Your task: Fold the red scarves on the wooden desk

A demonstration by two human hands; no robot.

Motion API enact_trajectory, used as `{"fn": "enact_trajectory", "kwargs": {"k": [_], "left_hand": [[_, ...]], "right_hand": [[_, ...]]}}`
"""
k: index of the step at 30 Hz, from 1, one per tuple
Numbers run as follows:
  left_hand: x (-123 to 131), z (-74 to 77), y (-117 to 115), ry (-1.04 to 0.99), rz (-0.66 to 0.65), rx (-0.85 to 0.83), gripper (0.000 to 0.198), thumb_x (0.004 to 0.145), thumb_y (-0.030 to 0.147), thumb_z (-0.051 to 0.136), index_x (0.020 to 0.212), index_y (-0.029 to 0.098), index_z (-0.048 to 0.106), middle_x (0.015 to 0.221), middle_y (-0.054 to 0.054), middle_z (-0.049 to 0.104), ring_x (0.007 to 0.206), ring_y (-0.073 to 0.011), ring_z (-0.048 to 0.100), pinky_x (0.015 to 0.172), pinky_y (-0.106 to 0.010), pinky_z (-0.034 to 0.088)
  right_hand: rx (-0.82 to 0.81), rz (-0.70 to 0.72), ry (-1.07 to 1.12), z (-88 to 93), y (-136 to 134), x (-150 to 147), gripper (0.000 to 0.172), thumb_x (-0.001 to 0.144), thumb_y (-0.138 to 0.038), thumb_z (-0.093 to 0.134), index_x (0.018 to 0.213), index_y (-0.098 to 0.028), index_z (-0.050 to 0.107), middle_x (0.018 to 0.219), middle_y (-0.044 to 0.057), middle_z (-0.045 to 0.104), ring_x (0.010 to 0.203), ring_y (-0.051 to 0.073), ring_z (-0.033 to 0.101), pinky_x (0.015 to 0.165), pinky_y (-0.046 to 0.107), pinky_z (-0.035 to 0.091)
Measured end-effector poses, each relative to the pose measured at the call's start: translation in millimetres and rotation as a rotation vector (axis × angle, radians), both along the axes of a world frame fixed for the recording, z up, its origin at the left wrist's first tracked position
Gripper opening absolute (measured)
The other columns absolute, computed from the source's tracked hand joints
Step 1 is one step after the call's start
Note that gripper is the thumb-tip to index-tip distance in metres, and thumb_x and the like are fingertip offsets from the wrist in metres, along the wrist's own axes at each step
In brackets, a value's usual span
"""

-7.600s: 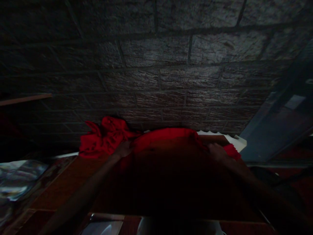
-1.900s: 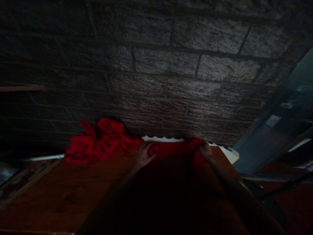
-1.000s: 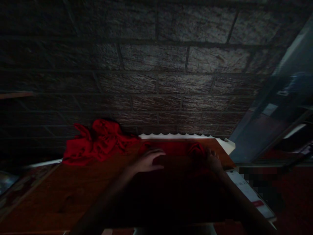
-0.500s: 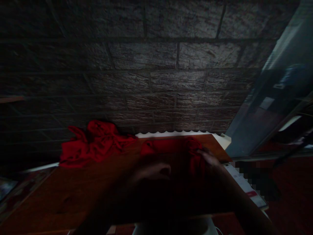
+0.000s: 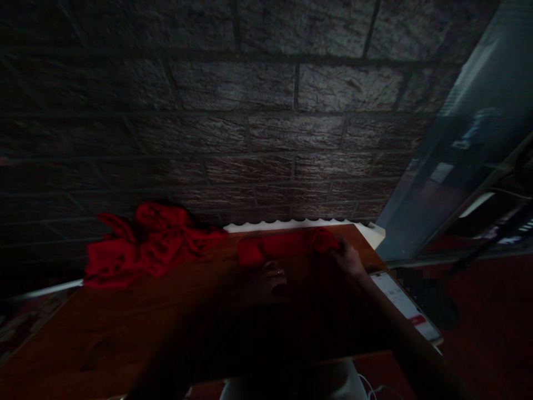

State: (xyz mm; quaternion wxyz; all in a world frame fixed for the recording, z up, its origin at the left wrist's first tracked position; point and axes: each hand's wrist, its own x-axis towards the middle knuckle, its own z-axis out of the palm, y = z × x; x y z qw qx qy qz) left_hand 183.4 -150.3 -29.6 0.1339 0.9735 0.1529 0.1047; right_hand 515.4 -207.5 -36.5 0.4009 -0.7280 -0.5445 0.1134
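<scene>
Red cloth (image 5: 287, 244) lies in a long strip along the far side of the wooden table (image 5: 137, 316), bunched at its right end. My right hand (image 5: 348, 260) has its fingers closed on that bunched end. Just in front of the strip's left part is my left hand (image 5: 272, 279), with a ring on one finger. Its thumb stands apart from the fingers and nothing shows between them. Deep shadow covers the table below both hands, so any cloth hanging toward me is hidden.
A crumpled heap of red cloth (image 5: 150, 244) rests at the table's back left. At the right edge lies a phone (image 5: 406, 305) with a lit screen. A white scalloped strip (image 5: 275, 225) runs along the back, before a stone-block wall (image 5: 266, 133).
My left hand has moved up toward the red strip. My right hand has shifted slightly up and left with the bunched end, which sits flatter. The view has turned slightly.
</scene>
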Motion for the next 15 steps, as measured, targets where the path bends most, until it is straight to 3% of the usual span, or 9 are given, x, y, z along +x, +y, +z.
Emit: {"fn": "enact_trajectory", "kwargs": {"k": [4,7,9,12,15], "left_hand": [[5.3,5.0,-6.7,-0.049,-0.003,-0.035,0.046,0.083,0.063,0.065,0.096,0.019,0.065,0.115,-0.008,0.064,0.113,-0.0249,0.053,0.104,-0.038,0.038],[3.1,5.7,-8.7,-0.048,0.051,-0.051,0.052,0.080,0.064,0.068,0.109,0.020,0.063,0.119,-0.008,0.064,0.111,-0.0253,0.055,0.104,-0.041,0.037],[0.6,2.2,-7.5,-0.024,0.056,-0.044,0.056,0.079,0.064,0.068,0.114,0.021,0.063,0.117,-0.008,0.066,0.110,-0.0258,0.056,0.107,-0.044,0.035],[-1.8,-2.9,-4.9,-0.018,0.041,-0.008,0.055,0.077,0.065,0.070,0.110,0.021,0.067,0.115,-0.008,0.067,0.114,-0.0274,0.055,0.110,-0.045,0.031],[-2.4,-2.3,-3.8,-0.035,0.042,0.020,0.058,0.072,0.067,0.073,0.105,0.019,0.068,0.115,-0.009,0.067,0.115,-0.0280,0.054,0.109,-0.044,0.031]], "right_hand": [[0.037,-0.046,-0.260,18.1,8.4,3.8,0.049,0.081,-0.022,0.052,0.130,-0.015,0.055,0.120,0.015,0.062,0.113,0.028,0.058,0.102,0.041,0.045],[-0.044,-0.065,-0.373,12.8,3.6,8.2,0.058,0.082,-0.022,0.054,0.139,-0.015,0.047,0.128,0.017,0.054,0.120,0.031,0.051,0.105,0.044,0.042],[-0.090,-0.048,-0.423,4.4,-3.5,11.1,0.055,0.085,-0.026,0.053,0.139,-0.017,0.047,0.131,0.017,0.051,0.121,0.031,0.049,0.105,0.043,0.041],[-0.182,-0.063,-0.460,-2.9,-12.4,12.9,0.052,0.090,-0.035,0.053,0.138,-0.016,0.047,0.126,0.016,0.054,0.117,0.030,0.051,0.102,0.041,0.043],[-0.240,-0.156,-0.553,1.7,-14.4,10.3,0.053,0.091,-0.039,0.054,0.136,-0.012,0.050,0.123,0.019,0.054,0.115,0.033,0.050,0.102,0.045,0.041]]}}
